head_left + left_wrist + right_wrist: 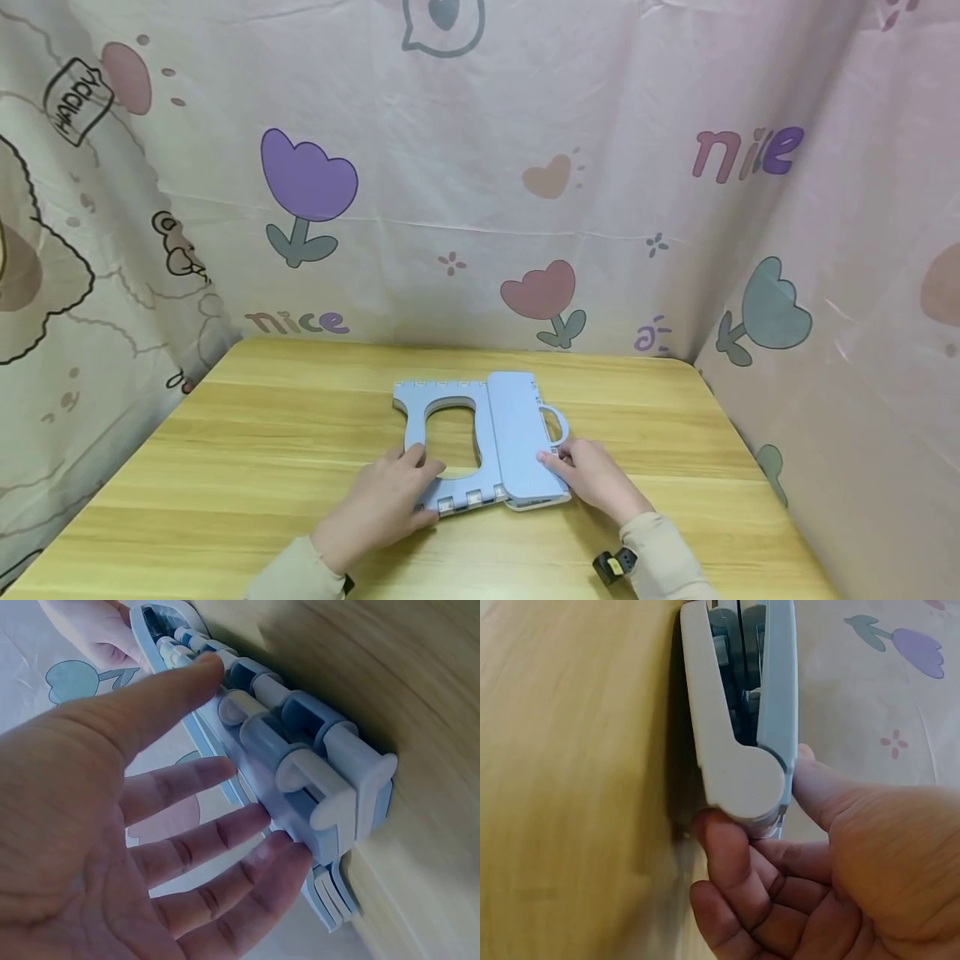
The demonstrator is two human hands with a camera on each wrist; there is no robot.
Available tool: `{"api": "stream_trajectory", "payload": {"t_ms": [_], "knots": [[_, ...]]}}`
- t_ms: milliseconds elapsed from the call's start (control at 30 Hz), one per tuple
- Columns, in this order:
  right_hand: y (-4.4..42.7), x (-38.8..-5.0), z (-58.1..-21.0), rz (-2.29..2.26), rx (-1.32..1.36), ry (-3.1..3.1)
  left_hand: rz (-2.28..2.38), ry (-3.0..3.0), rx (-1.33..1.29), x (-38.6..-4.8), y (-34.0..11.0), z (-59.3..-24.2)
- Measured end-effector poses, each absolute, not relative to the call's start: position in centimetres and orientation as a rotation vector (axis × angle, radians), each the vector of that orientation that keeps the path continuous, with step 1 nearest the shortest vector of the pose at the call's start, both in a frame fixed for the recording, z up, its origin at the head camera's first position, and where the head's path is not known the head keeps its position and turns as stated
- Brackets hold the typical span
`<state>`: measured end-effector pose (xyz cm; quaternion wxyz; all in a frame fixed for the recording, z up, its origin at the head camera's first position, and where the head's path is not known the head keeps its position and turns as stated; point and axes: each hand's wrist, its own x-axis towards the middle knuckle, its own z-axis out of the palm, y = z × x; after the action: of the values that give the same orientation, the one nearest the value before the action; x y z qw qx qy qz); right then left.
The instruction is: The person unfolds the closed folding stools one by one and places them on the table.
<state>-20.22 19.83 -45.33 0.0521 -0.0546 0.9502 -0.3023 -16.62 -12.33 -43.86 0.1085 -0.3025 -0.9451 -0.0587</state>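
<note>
A light-blue and white folding stool (525,437) lies folded on the table, its frame with a large rounded opening to the left and its flat panel to the right. My left hand (382,496) holds the frame's near-left corner. In the left wrist view, its thumb rests by the hinge knuckles (300,761) and its fingertips touch the blue face. At the near-right side, my right hand (600,479) pinches the panel's edge, thumb on top and fingers curled beneath the white rounded end (742,780). A curved carrying handle (562,425) sticks out just beyond that hand.
The stool lies on a wood-grain table (262,433). A printed cloth (450,150) with flowers and lettering hangs behind the table and along both sides. A dark strap with a small device (615,567) is on the right wrist.
</note>
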Motion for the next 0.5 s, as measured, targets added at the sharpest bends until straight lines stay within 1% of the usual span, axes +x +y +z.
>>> {"api": "stream_trajectory", "payload": {"t_ms": [500], "knots": [[20.37,-20.37,-45.46,-1.039,-0.183,2.836,-0.099,-2.696,-0.912,-16.26,-11.94,-44.20]]}}
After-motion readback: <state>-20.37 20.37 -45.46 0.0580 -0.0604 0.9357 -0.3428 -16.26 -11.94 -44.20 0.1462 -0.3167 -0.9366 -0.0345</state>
